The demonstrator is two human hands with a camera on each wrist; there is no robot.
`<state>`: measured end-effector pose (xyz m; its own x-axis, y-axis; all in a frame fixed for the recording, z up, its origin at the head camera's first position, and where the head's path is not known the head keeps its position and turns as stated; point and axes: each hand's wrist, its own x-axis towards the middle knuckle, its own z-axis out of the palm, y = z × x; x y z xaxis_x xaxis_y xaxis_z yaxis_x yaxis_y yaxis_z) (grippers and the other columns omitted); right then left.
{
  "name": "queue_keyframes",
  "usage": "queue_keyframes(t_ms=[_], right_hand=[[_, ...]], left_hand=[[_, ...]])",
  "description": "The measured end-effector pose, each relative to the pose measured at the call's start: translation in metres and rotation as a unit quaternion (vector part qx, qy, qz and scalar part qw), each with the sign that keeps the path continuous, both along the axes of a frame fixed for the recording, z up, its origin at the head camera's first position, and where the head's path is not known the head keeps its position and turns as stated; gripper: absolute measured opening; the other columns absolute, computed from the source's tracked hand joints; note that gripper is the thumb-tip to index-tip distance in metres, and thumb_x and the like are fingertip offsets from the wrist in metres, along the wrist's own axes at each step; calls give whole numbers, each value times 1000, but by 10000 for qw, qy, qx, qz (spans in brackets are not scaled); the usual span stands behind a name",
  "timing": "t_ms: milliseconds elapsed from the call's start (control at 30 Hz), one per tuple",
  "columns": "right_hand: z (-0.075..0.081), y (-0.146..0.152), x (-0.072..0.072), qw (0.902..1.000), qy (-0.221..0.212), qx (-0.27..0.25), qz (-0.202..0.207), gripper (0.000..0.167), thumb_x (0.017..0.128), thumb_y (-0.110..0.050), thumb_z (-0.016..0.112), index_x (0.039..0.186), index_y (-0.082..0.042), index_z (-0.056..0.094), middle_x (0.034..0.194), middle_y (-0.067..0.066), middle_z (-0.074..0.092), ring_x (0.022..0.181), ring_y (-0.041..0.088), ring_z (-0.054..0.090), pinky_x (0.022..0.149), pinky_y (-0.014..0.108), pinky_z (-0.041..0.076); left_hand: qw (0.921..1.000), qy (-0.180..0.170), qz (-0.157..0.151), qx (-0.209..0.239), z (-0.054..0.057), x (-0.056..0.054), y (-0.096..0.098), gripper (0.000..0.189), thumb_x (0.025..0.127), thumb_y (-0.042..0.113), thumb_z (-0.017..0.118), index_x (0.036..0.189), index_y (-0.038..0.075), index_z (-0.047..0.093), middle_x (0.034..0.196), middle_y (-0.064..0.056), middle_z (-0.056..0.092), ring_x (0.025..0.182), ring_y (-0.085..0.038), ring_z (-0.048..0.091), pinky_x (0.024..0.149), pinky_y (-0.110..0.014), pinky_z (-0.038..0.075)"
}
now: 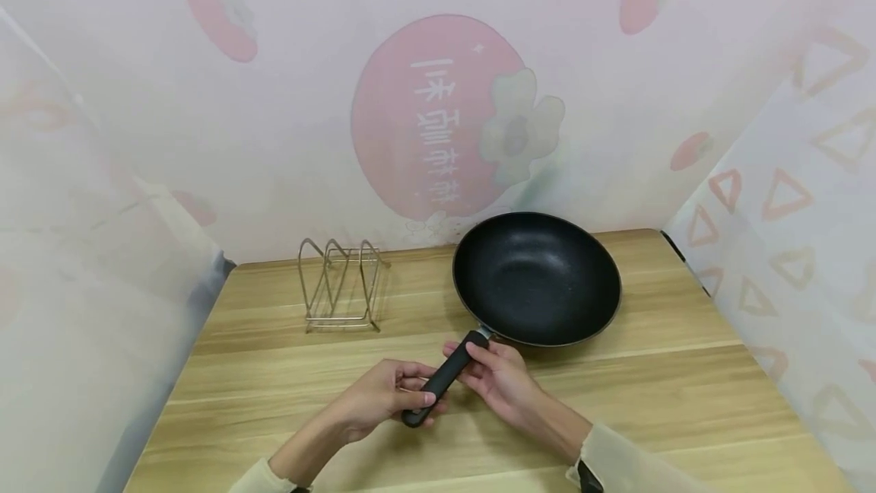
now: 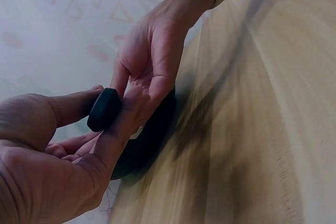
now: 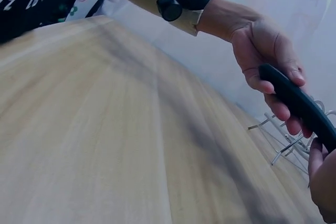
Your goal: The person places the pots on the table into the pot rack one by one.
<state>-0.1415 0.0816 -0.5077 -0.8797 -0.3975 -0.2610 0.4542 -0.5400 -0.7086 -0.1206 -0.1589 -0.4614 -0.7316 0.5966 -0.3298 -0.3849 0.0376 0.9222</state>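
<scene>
The left hand [image 1: 383, 402] holds the tip, the right hand [image 1: 505, 386] the neck, of the round black pan's [image 1: 537, 280] forward-right-slanting black handle [image 1: 449, 370].

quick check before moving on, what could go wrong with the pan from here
The left hand and right hand both hold only the handle, so the black pan could tip or twist. Swung left, it might knock the wire rack. Pushed away, it might bump the wall, which looks close behind.
</scene>
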Motion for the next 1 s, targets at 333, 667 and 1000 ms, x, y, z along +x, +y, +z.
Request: queue_keyframes(t_ms=[333,667,1000], right_hand=[[5,19,4,9998,-6,152,142,58,112,-6,50,155,19,22,131,20,71,123,22,69,109,39,54],[8,39,7,9985,19,337,428,51,112,-7,50,150,18,28,127,14,66,123,21,66,106,37,56],[11,51,12,9979,-32,370,532,33,112,-8,49,139,9,42,131,16,60,120,20,65,102,35,56]], left_hand=[[9984,-375,-96,405,-10,9,17,42,102,5,70,137,-13,57,125,-31,71,104,-27,77,88,-39,65],[9863,-991,-835,1022,-21,4,35,48,106,9,64,146,-14,50,132,-25,70,115,-27,74,97,-42,61],[9745,-1335,-1293,1255,-26,6,57,48,107,8,62,148,-12,47,128,-19,73,113,-22,75,97,-39,61]])
